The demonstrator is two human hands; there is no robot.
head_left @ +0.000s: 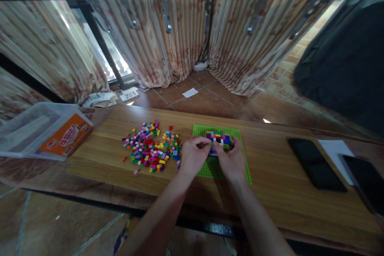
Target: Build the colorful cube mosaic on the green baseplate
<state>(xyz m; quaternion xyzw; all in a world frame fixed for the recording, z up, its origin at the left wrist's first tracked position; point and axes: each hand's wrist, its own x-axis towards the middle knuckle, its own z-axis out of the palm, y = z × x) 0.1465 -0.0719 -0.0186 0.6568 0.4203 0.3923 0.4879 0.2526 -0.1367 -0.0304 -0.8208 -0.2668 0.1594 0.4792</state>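
A green baseplate [240, 156] lies on the wooden table [270, 168] with a small multicoloured block of bricks [218, 138] built on it. My left hand [194, 159] and my right hand [231, 161] both rest on the plate at the near side of that block, fingers curled and pinched together against it. What the fingertips grip is too small to name. A loose pile of small coloured bricks [150, 148] lies just left of my left hand.
A clear plastic box with an orange label [45, 130] stands at the table's left end. Two dark phones [316, 164] [364, 182] and a white sheet [336, 152] lie at the right. Curtains and a tiled floor lie beyond the table.
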